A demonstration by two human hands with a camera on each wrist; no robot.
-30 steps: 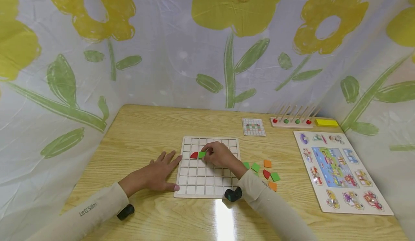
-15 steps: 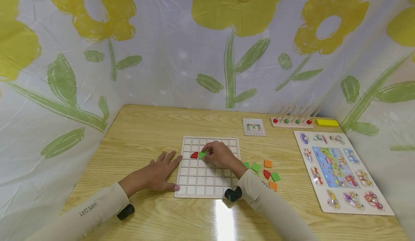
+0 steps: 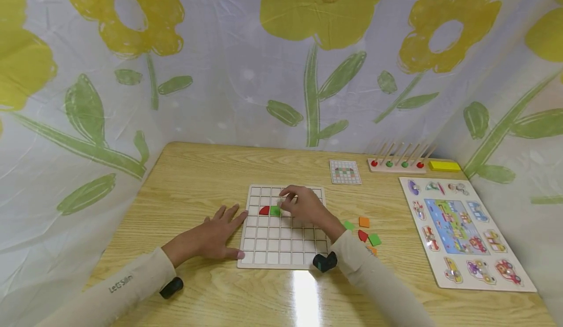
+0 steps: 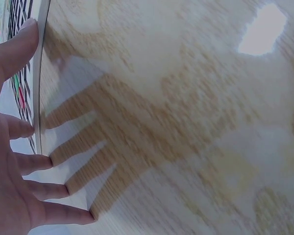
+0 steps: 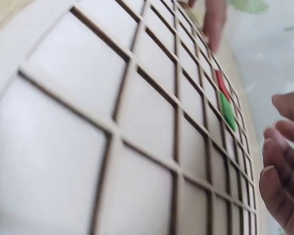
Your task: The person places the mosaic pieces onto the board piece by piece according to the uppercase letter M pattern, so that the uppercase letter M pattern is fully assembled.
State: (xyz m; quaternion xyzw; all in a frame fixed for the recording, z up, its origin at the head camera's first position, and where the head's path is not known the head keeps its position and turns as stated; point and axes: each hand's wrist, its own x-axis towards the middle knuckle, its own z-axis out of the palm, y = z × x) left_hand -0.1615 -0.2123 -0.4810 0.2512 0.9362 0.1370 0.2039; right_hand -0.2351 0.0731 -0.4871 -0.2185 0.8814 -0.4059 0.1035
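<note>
A white grid board (image 3: 260,245) with raised lines lies on the table. A red quarter-circle tile (image 3: 264,210) and a green square tile (image 3: 275,211) sit side by side in its cells. Just right of and above the green tile hovers my right hand (image 3: 305,207), fingers loosely bent and holding nothing. In the right wrist view its fingertips (image 5: 267,169) are apart from both tiles. My left hand (image 3: 215,236) lies spread at the board's left side, thumb on the lower left corner and index finger touching the edge; its other fingertips (image 4: 90,215) rest on the table.
Loose tiles, including a red quarter-circle (image 3: 362,235) and a green square (image 3: 375,239), lie right of the board, partly behind my right forearm. Behind is a pattern card (image 3: 345,172). Farther right are a peg stand (image 3: 396,166), yellow block (image 3: 444,166) and picture puzzle (image 3: 462,229).
My right hand has let go of the green tile and moved slightly up and right, leaving it beside the red one. The left hand stays where it was.
</note>
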